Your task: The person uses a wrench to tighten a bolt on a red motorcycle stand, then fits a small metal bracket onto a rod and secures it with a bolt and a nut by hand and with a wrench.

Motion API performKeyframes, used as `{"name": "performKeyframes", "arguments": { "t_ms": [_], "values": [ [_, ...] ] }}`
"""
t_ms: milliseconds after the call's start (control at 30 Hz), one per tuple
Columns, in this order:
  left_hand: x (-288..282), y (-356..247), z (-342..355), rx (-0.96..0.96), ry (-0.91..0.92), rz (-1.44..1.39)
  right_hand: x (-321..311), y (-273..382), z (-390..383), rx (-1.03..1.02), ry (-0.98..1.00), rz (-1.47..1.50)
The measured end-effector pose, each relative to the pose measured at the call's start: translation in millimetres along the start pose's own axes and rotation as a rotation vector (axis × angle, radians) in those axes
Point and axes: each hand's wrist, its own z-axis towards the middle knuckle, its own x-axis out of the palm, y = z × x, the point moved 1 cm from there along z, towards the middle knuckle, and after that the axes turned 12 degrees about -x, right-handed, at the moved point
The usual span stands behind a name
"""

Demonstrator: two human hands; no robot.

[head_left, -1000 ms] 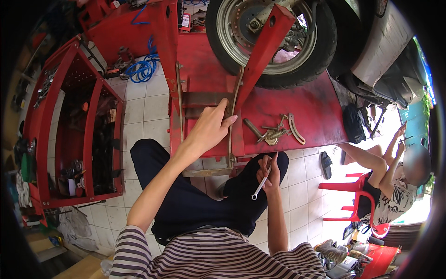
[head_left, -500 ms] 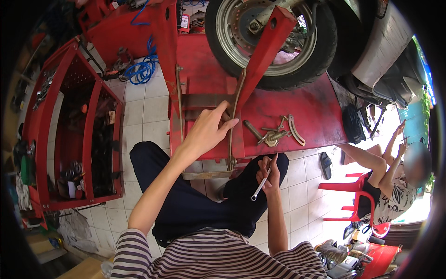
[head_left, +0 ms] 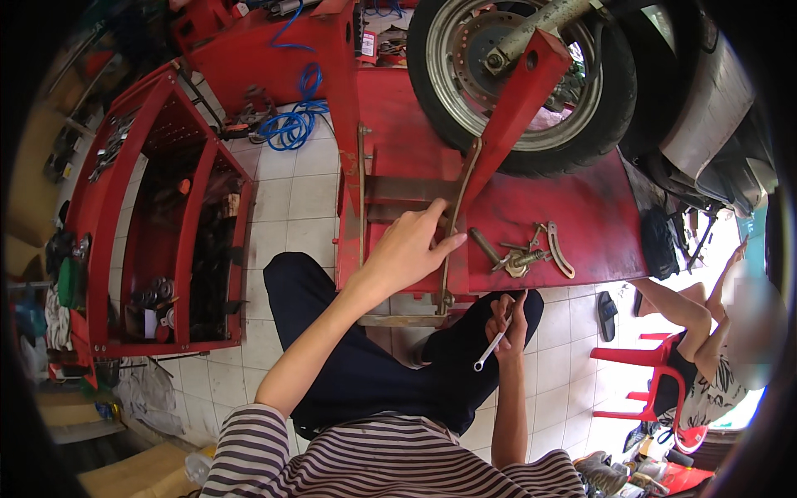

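My left hand (head_left: 408, 249) reaches to a worn metal bar (head_left: 457, 207) of the red stand, its thumb and fingers closed around the bar; some fingertips are hidden. A combination wrench (head_left: 491, 352) is in my right hand (head_left: 510, 322), near my right knee, its ring end pointing down and left. Several greasy metal parts (head_left: 519, 264) lie on the red platform (head_left: 598, 224) to the right of the bar, among them a rod and a curved slotted bracket (head_left: 559, 251). Another metal bar (head_left: 360, 199) of the stand is left of my left hand.
A motorcycle wheel (head_left: 419, 75) stands on the platform beyond a slanted red post (head_left: 519, 108). Left is a red tool cabinet (head_left: 170, 340) and a coiled blue hose (head_left: 286, 129). At right a person sits on a red chair (head_left: 631, 355), near a dark sandal (head_left: 607, 315).
The whole view has swung, so things appear farther right and slightly lower. My left hand stays at the metal bar, and the wrench remains in my right hand.
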Motion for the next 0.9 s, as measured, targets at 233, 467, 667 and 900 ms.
{"name": "performKeyframes", "arguments": {
  "t_ms": [233,467,667,900],
  "values": [
    [9.1,13.2,-4.7,-0.032,-0.090,-0.009,-1.1,0.8,-1.2,0.015,0.013,-0.020],
    [5.6,15.5,-1.8,-0.042,0.007,-0.141,2.5,1.1,2.0,0.035,0.001,-0.055],
    [3.4,12.8,-2.6,-0.073,0.047,-0.256,3.5,1.6,2.2,0.022,0.003,-0.078],
    [3.5,18.8,-3.5,-0.069,0.030,-0.198,-4.4,-0.3,1.9,0.022,0.076,0.026]
  ]
}}
